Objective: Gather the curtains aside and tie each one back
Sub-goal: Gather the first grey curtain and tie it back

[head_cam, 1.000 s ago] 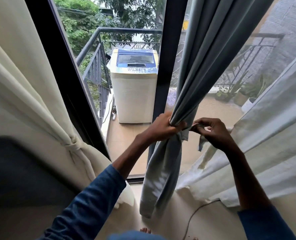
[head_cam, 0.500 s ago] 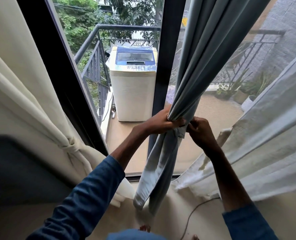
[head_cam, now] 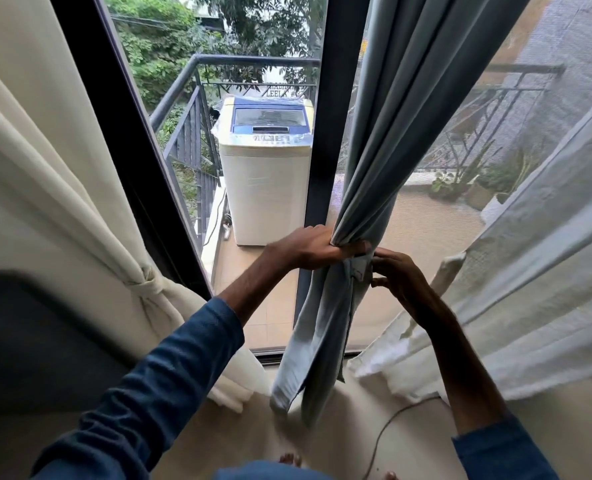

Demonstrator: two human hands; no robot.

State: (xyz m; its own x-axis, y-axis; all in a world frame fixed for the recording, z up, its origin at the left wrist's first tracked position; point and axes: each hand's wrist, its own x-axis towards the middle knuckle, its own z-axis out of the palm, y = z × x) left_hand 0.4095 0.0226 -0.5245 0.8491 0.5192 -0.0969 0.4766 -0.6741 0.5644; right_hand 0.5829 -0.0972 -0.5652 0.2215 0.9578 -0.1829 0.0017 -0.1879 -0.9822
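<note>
Curtains hang on both sides of the glass door, and at the far left the cream curtain [head_cam: 45,188] is already bunched and knotted with its own tie [head_cam: 145,284], its lower part spilling down toward the floor. Next to it runs the black door frame [head_cam: 121,140], and through the glass a white and blue washing machine [head_cam: 266,168] stands on the balcony against the dark railing [head_cam: 190,133], with green trees behind.

Further right, in front of the black middle post [head_cam: 322,161], the grey-blue curtain [head_cam: 401,109] is gathered into one thick rope of folds. The left hand [head_cam: 317,247], coming out of a dark blue sleeve [head_cam: 156,386], is clenched around the gathered cloth at its narrowest point, thumb and fingers [head_cam: 348,252] wrapped tight. Below the grip the cloth falls loose and ends just above the floor.

Touching the same bunch from the other side, the right hand [head_cam: 396,277] pinches a small flap of the grey-blue cloth between fingertips, just beside the left hand. A sheer white curtain [head_cam: 529,271] slants down the right side, potted plants [head_cam: 467,185] showing beyond it. A thin cord [head_cam: 384,427] lies on the pale floor [head_cam: 322,445].
</note>
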